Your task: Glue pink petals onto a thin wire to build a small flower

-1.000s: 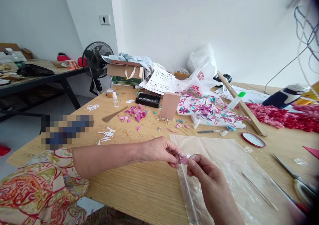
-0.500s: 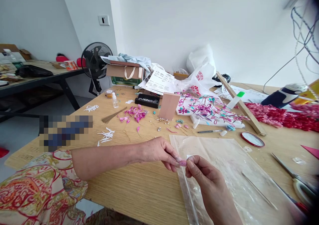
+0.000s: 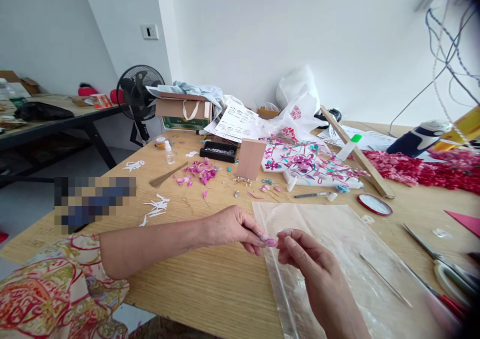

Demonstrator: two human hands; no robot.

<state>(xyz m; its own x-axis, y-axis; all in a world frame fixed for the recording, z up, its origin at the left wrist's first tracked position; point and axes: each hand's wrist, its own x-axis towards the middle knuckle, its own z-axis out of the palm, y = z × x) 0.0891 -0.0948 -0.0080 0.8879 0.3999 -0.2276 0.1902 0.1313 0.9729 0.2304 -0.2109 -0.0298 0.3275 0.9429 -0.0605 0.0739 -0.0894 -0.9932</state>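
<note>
My left hand [image 3: 234, 229] reaches in from the left, its thumb and forefinger pinched on a small pink petal [image 3: 270, 242]. The petal's free end sticks out toward my right hand [image 3: 309, 261]. My right hand is closed in a loose pinch, its fingertips right beside that end. Whether they touch the petal, or hold anything small, I cannot make out. Beneath both hands lies a clear plastic sheet [image 3: 318, 219] on the wooden table [image 3: 210, 289]. A thin stick [image 3: 386, 280] rests on the sheet, to the right of my right hand.
Pink petals [image 3: 202, 170], white strips [image 3: 156, 206], a spray bottle [image 3: 169, 153] and a black tray [image 3: 218, 151] lie beyond my left arm. A wooden block [image 3: 250, 159] stands upright. At right are scissors [image 3: 437, 261], a red-rimmed round lid [image 3: 375, 204] and a wooden bar [image 3: 360, 156].
My right fingertips have drawn slightly back from the petal, so more of it shows. My left hand still pinches it. The whole view has shifted a little.
</note>
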